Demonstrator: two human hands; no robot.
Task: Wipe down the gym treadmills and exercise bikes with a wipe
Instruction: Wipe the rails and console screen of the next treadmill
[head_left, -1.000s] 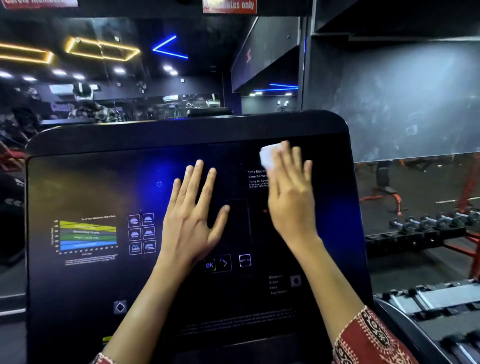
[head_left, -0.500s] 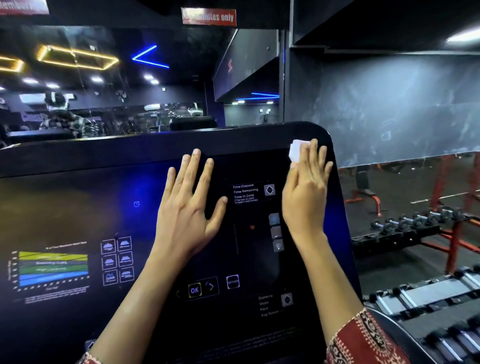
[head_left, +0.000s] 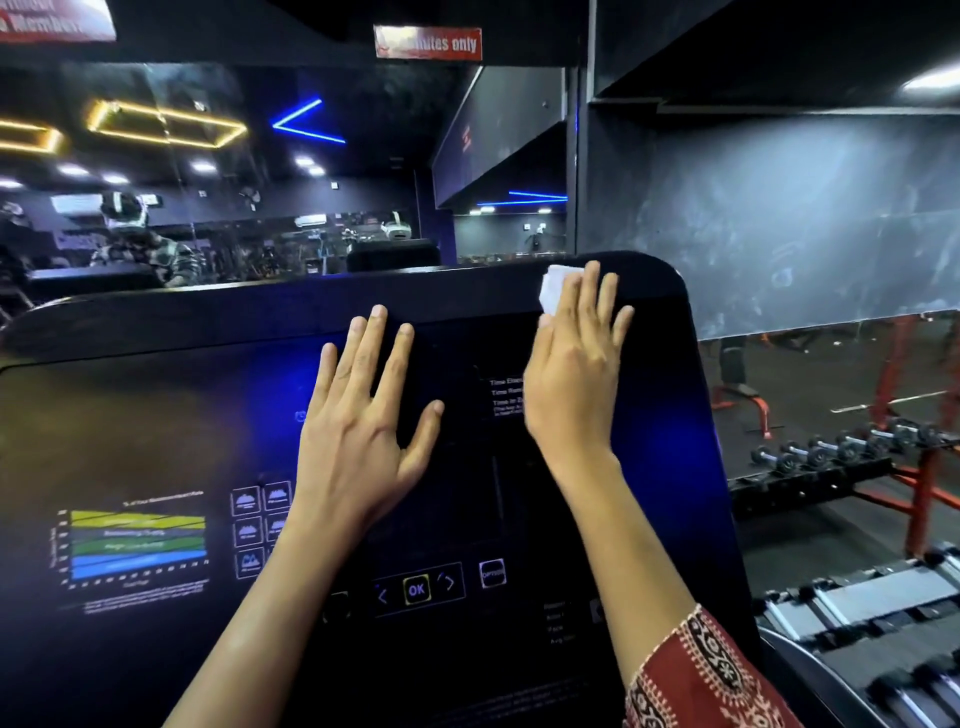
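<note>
Dim gym mirrors loomed behind the treadmill console (head_left: 519, 291) as my right hand (head_left: 571, 374) pressed the wipe (head_left: 551, 288) flat at its top right corner, fingers (head_left: 589, 291) extended. Soft, probably damp, it needed palm pressure. My left hand (head_left: 358, 431) lay open, bracing the screen.

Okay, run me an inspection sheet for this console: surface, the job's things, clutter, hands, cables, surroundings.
Surface: black console panel, glossy, with lit chart at lower left and OK button near the bottom centre.
Job's things: white wipe at the panel's top right corner, mostly hidden under fingers.
Clutter: nothing seen.
Hands: right hand flat, pressing the wipe on the panel; left hand flat, fingers spread, empty, braced mid-panel.
Cables: nothing seen.
Surroundings: dumbbell rack to the right; mirror wall ahead; red sign overhead reading "...utes only".
</note>
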